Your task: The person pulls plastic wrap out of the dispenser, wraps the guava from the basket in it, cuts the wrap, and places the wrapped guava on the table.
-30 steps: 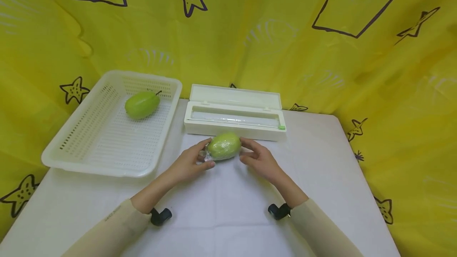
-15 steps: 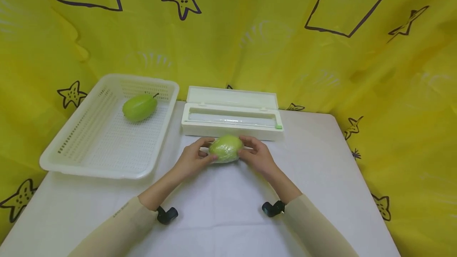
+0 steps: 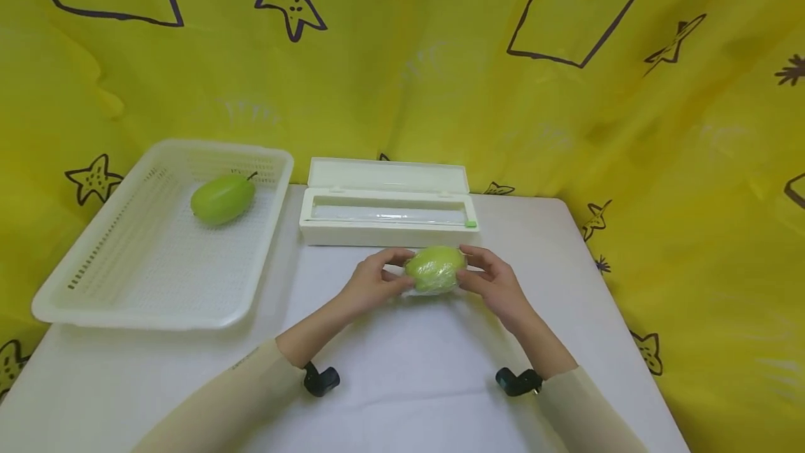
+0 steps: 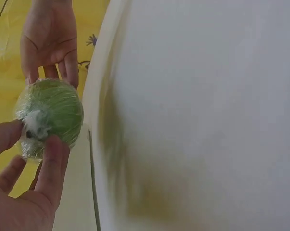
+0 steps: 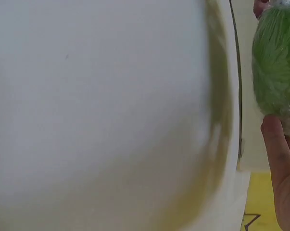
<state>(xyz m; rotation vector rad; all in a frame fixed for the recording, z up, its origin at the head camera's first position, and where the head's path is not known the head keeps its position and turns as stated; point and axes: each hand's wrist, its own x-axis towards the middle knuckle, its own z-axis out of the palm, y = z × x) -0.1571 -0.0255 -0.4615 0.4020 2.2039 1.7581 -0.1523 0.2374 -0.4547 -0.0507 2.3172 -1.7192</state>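
An oval green fruit (image 3: 435, 270) in clear cling film is held between both hands, a little above the table in front of the film box. My left hand (image 3: 374, 281) pinches its left end with thumb and fingers. In the left wrist view, bunched film (image 4: 38, 123) gathers at that end under the fingertips. My right hand (image 3: 497, 284) grips the other end, thumb in front and fingers behind. The right wrist view shows the wrapped fruit (image 5: 278, 62) cut off by the frame edge.
A white cling film box (image 3: 390, 235) stands behind the hands, lid (image 3: 387, 175) raised, with a film roll (image 3: 390, 214) inside. At left, a white plastic basket (image 3: 242, 299) holds an unwrapped green fruit (image 3: 223, 199). A yellow patterned curtain (image 3: 377, 89) hangs behind the white table (image 3: 402, 376).
Both thumbs have come onto the fruit, and the loose film at its left end is now mostly covered by the left hand. Hands and fruit have moved right relative to the box.
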